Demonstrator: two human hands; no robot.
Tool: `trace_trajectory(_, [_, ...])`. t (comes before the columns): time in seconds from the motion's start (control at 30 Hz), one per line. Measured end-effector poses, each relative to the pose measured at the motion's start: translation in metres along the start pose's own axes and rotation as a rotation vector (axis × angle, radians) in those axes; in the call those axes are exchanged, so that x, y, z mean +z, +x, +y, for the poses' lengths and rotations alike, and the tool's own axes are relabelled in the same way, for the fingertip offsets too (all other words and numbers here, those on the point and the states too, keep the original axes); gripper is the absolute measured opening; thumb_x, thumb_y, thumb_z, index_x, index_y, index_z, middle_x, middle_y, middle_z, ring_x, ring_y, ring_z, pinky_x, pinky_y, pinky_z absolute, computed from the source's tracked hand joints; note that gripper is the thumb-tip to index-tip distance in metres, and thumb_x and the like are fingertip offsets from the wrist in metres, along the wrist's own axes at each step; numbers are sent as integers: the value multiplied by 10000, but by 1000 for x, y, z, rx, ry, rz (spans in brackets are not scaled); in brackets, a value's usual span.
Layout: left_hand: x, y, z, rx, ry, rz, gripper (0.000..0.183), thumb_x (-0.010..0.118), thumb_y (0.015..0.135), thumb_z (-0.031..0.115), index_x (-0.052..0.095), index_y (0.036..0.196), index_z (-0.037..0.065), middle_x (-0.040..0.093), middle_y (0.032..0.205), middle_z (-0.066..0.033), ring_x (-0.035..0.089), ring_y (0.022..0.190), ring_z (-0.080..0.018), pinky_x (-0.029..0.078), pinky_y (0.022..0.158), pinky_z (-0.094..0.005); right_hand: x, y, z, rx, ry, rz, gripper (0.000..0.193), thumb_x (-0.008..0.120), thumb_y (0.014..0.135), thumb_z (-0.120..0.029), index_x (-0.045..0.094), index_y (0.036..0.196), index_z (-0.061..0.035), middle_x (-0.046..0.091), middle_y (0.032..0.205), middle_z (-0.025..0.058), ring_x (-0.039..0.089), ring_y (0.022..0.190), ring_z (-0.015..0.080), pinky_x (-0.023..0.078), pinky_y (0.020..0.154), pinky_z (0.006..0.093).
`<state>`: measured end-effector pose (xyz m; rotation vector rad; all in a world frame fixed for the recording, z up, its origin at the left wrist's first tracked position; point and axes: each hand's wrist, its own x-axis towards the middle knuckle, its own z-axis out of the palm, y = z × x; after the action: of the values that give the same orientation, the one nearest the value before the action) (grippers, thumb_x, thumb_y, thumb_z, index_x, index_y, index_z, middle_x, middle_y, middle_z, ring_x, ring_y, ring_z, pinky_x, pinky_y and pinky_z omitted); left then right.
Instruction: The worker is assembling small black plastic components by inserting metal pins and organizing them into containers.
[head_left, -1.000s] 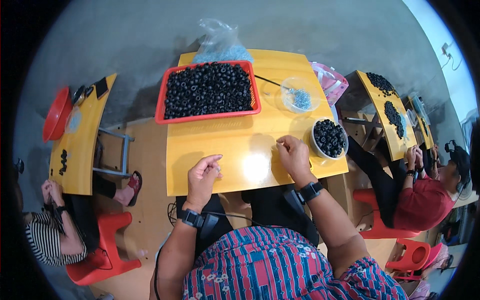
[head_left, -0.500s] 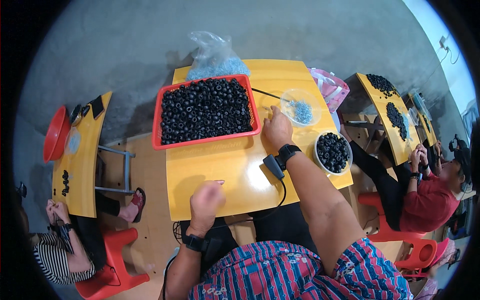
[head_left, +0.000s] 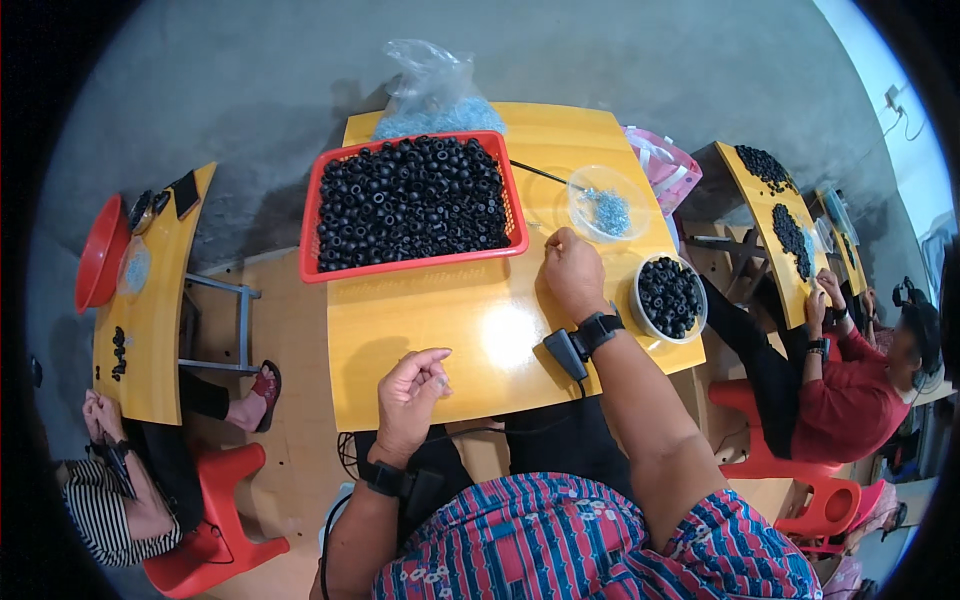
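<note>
**Black rings and blue fasteners across a yellow worktop**

A grey concrete floor surrounds a glossy yellow worktop, seen from above the seated person working at it. At its far side sits a red plastic basket heaped with small black rubber rings. Behind the basket, at the worktop's far edge, a clear plastic bag lies crumpled, with pale blue small parts showing through its lower half. To the right of the basket stands a clear shallow dish holding a small pile of blue metal pieces; a thin dark rod lies between basket and dish. Near the right edge, a round pale bowl is filled with more black rings. Beyond the right corner a pink-and-white striped bag hangs below the top.

The right hand rests closed on the worktop between the basket's near right corner and the bowl, its fingers pinched toward the dish; what they hold is too small to tell. The left hand hovers at the near edge, fingers curled together over something too small to make out. Both wrists wear black bands.

Neighbouring yellow tables flank the scene, the right one strewn with black rings, where a person in red works.
</note>
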<state>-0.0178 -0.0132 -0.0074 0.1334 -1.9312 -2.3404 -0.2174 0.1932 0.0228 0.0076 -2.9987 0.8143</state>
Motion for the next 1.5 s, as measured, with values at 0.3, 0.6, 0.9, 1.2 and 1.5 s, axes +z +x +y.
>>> trace_trajectory(0.3, [3,1,-1,4,8,17,270,572,891,-16,613,1157,-27,557,881,-8,557,743,-71,537,709,-238,6,15,3,-110,51,106,219,539,911,-213,668,1030,-82,677,912,209,645,892,385,499,803,464])
trace_trajectory(0.6, [2,0,2,-18,19,11,276,573,885,-36,613,1159,-28,544,900,-9,548,755,-62,545,722,-230,4,24,-6,-35,-14,55,223,518,928,-208,678,1065,-132,680,957,190,645,929,370,503,812,448])
trace_trajectory(0.9, [2,0,1,-16,5,8,274,577,887,-30,612,1159,-29,547,902,-12,555,750,-65,543,721,-230,6,29,-4,-39,0,60,218,528,925,-196,690,1069,-171,680,961,188,646,929,359,507,815,435])
trace_trajectory(1.2, [3,0,2,3,9,9,279,571,883,-34,611,1159,-31,550,892,-11,557,742,-65,542,718,-230,9,27,-3,-72,-68,61,206,531,929,-223,703,1031,-170,688,923,164,650,890,355,509,786,435])
trace_trajectory(1.5, [4,1,0,5,34,25,279,559,896,-5,608,1169,-27,563,877,-9,559,729,-78,519,693,-230,16,20,11,-50,-74,102,210,513,930,-224,647,1016,-87,682,913,191,647,899,376,501,797,456])
